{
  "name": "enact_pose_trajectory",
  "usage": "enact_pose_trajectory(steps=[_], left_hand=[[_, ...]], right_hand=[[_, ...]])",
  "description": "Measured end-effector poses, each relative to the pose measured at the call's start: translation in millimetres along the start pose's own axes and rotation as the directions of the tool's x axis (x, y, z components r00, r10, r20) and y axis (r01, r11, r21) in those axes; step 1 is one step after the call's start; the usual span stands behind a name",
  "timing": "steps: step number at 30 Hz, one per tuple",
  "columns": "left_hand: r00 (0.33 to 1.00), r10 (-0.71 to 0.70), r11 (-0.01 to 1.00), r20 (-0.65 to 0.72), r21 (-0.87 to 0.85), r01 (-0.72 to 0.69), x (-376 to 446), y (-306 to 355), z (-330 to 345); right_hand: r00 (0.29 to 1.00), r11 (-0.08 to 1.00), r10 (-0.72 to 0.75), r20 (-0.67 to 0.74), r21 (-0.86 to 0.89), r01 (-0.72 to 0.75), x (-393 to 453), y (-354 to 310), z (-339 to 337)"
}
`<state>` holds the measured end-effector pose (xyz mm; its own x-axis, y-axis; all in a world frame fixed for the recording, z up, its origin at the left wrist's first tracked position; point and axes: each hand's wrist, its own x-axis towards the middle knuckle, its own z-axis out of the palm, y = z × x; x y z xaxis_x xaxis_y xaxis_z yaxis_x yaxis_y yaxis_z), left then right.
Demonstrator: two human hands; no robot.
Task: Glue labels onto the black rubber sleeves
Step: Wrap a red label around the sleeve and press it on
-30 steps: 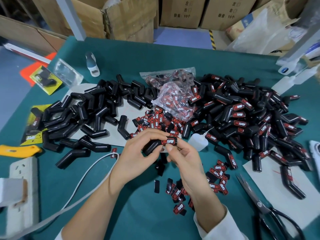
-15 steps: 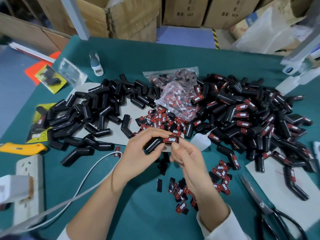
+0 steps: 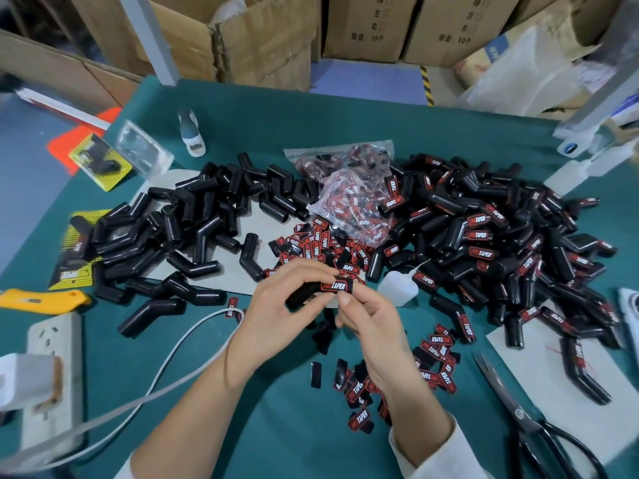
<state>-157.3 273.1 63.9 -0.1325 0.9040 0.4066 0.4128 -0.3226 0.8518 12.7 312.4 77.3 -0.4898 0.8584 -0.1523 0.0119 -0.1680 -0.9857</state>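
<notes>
Near the middle of the frame the person is holding one black rubber sleeve up off the green table. The left hand is curling its fingers round the sleeve's bent body, probably to keep it from rolling while the label is being seated. The right hand is pinching the sleeve's upper end, its thumb lying just below the red and black label, which is sitting face up on that end; the person seems to be pressing it down so the glue takes.

The stock appears to be sorted by state so that each hand reaches a short way. Left of centre, the unlabelled sleeves are lying in a heap, partly on a pale sheet. On the right of the frame, the labelled sleeves are piling up, likely set aside there to dry. Between the two heaps, just above the hands, the loose labels are spilling from a clear bag, and more labels are lying in the lower centre by the right wrist. The small glue bottle is lying just right of the hands, nozzle pointing up and right, within easy reach. The scissors are resting at the lower right, unused.
</notes>
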Motion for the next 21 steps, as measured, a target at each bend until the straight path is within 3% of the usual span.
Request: enact_pose_trajectory(steps=[4,12,21], left_hand=[[0.998,-0.019,0.999,-0.063,-0.049,0.016,-0.6,2.9,3.5],[0.998,-0.019,0.999,-0.053,-0.042,0.016,-2.0,3.0,5.2],[0.998,0.026,0.999,-0.048,-0.042,-0.028,-1.5,1.1,4.2]], right_hand=[[0.999,0.999,0.007,0.031,-0.054,-0.005,-0.9,-0.1,0.1],[0.994,0.996,-0.008,0.111,-0.091,0.018,-2.2,-2.0,-0.5],[0.997,0.997,-0.012,0.071,-0.082,0.017,-1.3,2.2,-0.5]])
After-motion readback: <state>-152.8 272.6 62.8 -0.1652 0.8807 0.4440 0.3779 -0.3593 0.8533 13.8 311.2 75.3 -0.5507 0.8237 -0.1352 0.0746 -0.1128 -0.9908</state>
